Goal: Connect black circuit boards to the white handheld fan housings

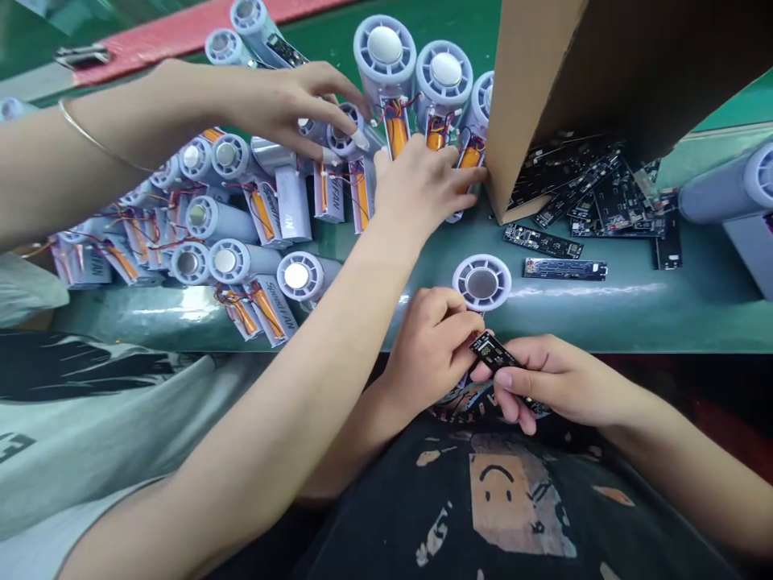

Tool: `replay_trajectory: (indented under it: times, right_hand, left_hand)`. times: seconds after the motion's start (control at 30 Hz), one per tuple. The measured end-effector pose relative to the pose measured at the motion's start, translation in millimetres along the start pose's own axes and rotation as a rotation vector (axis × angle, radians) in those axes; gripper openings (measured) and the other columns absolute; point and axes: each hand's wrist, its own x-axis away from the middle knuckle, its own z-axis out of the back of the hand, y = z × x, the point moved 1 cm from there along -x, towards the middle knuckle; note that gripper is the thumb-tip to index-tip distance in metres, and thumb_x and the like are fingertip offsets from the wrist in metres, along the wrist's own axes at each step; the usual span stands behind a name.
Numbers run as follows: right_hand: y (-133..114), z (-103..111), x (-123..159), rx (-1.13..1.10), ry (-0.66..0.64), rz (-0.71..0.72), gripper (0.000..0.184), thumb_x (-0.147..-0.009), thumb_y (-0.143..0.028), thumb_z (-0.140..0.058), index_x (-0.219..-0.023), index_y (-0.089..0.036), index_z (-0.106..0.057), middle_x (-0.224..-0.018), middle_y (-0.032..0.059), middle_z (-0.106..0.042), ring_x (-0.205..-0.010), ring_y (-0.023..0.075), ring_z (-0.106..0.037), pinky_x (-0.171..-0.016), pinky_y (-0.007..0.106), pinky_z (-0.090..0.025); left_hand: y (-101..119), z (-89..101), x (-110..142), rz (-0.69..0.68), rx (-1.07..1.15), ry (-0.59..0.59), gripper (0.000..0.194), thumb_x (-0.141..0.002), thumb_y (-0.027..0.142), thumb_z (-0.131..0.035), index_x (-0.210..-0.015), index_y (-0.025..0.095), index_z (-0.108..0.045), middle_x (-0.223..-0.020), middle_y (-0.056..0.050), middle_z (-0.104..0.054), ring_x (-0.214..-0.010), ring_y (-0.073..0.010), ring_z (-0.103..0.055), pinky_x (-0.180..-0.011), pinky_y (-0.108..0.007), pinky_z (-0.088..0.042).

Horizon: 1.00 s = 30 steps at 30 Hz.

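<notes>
A slim black circuit board (496, 353) with a small digit display lies pinched between the thumb and fingers of my right hand (537, 379). My left hand (430, 346) is closed right at the board's upper left end, its fingertips pressed together; what they grip there is hidden. Just beyond my hands, a light purple handheld fan (481, 283) shows its round, ribbed end with a silver centre, its lower part hidden. Two loose circuit boards, one bare (543, 241) and one in a pale strip (565, 269), rest on the green table to the right.
A co-worker's two hands (423, 181) reach across from the left among several fans (386, 56) with orange batteries and wires. A cardboard box (531, 80) holds a heap of circuit boards (622, 193). Another fan (725, 189) stands at the right edge.
</notes>
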Motion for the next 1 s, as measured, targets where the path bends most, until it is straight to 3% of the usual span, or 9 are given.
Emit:
replay_trajectory:
  times: [0.1, 0.23, 0.33, 0.43, 0.6, 0.77, 0.87, 0.93, 1.0]
  right_hand:
    - [4.0, 3.0, -3.0, -0.024, -0.053, 0.01, 0.044, -0.086, -0.056, -0.064, -0.097, -0.014, -0.06, -0.066, -0.0018, -0.063, -0.047, 0.0066, -0.057, -0.044, 0.018, -0.039]
    - [-2.3, -0.2, -5.2, 0.109, 0.024, -0.001, 0.041, -0.082, -0.055, -0.068, -0.084, -0.016, -0.055, -0.071, -0.0017, -0.064, -0.053, 0.0075, -0.06, -0.046, 0.018, -0.042]
    - [-9.9, -3.2, -5.8, 0.261, 0.134, 0.075, 0.035, -0.087, -0.05, -0.063, -0.079, -0.017, -0.056, -0.069, -0.002, -0.062, -0.056, 0.0083, -0.06, -0.051, 0.02, -0.046]
    - [-10.7, -2.2, -6.0, 0.231, 0.137, 0.132, 0.036, -0.088, -0.05, -0.062, -0.077, -0.016, -0.058, -0.069, -0.0015, -0.062, -0.056, 0.0081, -0.06, -0.055, 0.022, -0.048]
    - [-4.2, 2.5, -6.6, 0.113, 0.14, 0.127, 0.037, -0.086, -0.049, -0.067, -0.074, -0.015, -0.058, -0.068, -0.0018, -0.062, -0.053, 0.0062, -0.057, -0.054, 0.021, -0.047]
    - [-2.3, 3.9, -9.0, 0.087, 0.124, 0.14, 0.04, -0.086, -0.051, -0.066, -0.073, -0.015, -0.059, -0.066, -0.0015, -0.062, -0.051, 0.0056, -0.055, -0.052, 0.02, -0.045]
    - [-1.0, 6.0, -9.8, 0.092, 0.159, 0.127, 0.044, -0.084, -0.056, -0.066, -0.074, -0.015, -0.058, -0.065, -0.0015, -0.062, -0.05, 0.0063, -0.056, -0.051, 0.021, -0.045]
    - [-0.4, 6.6, -9.7, 0.101, 0.199, 0.114, 0.044, -0.083, -0.058, -0.067, -0.075, -0.015, -0.058, -0.065, -0.0016, -0.063, -0.05, 0.007, -0.056, -0.051, 0.022, -0.045]
    - [-0.5, 5.9, -10.0, 0.113, 0.243, 0.109, 0.043, -0.082, -0.057, -0.067, -0.076, -0.016, -0.057, -0.065, -0.002, -0.062, -0.05, 0.0073, -0.057, -0.051, 0.022, -0.046]
  left_hand:
    - [-14.5, 8.3, -43.7, 0.012, 0.06, -0.07, 0.013, -0.084, 0.012, -0.063, -0.082, 0.024, -0.065, -0.085, 0.002, -0.062, -0.082, -0.0168, -0.06, -0.07, -0.033, -0.051]
    - [-45.5, 25.3, -123.7, 0.199, 0.258, -0.103, 0.04, -0.099, 0.012, -0.024, -0.084, 0.025, -0.058, -0.08, 0.004, -0.057, -0.094, -0.0166, -0.069, -0.066, -0.033, -0.056]
    - [-56.6, 35.1, -144.9, 0.298, 0.355, -0.063, 0.039, -0.097, 0.008, -0.022, -0.079, 0.021, -0.054, -0.078, 0.004, -0.055, -0.093, -0.0184, -0.072, -0.065, -0.036, -0.058]
    - [-52.8, 38.9, -136.4, 0.363, 0.448, -0.058, 0.035, -0.095, 0.003, -0.027, -0.075, 0.02, -0.05, -0.068, 0.005, -0.047, -0.087, -0.0194, -0.074, -0.062, -0.037, -0.059]
    - [-40.6, 39.0, -124.0, 0.552, 0.706, -0.084, 0.045, -0.098, 0.002, -0.014, -0.075, 0.021, -0.047, -0.061, 0.005, -0.029, -0.079, -0.017, -0.073, -0.059, -0.037, -0.058]
    - [-40.7, 31.7, -116.8, 0.502, 0.686, -0.094, 0.046, -0.099, 0.006, -0.014, -0.085, 0.024, -0.054, -0.067, 0.004, -0.045, -0.089, -0.0179, -0.071, -0.065, -0.041, -0.058]
    - [-40.0, 24.1, -91.2, 0.371, 0.502, -0.078, 0.028, -0.098, 0.014, -0.037, -0.094, 0.029, -0.06, -0.078, 0.002, -0.058, -0.096, -0.0219, -0.068, -0.068, -0.046, -0.059]
    - [-34.1, 18.4, -62.1, 0.266, 0.299, -0.034, 0.016, -0.089, 0.018, -0.061, -0.094, 0.033, -0.064, -0.084, 0.001, -0.063, -0.096, -0.0251, -0.065, -0.07, -0.049, -0.058]
    - [-25.2, 11.7, -30.8, 0.251, 0.246, -0.026, 0.013, -0.083, 0.019, -0.07, -0.088, 0.031, -0.067, -0.084, 0.001, -0.065, -0.093, -0.0251, -0.064, -0.073, -0.048, -0.057]
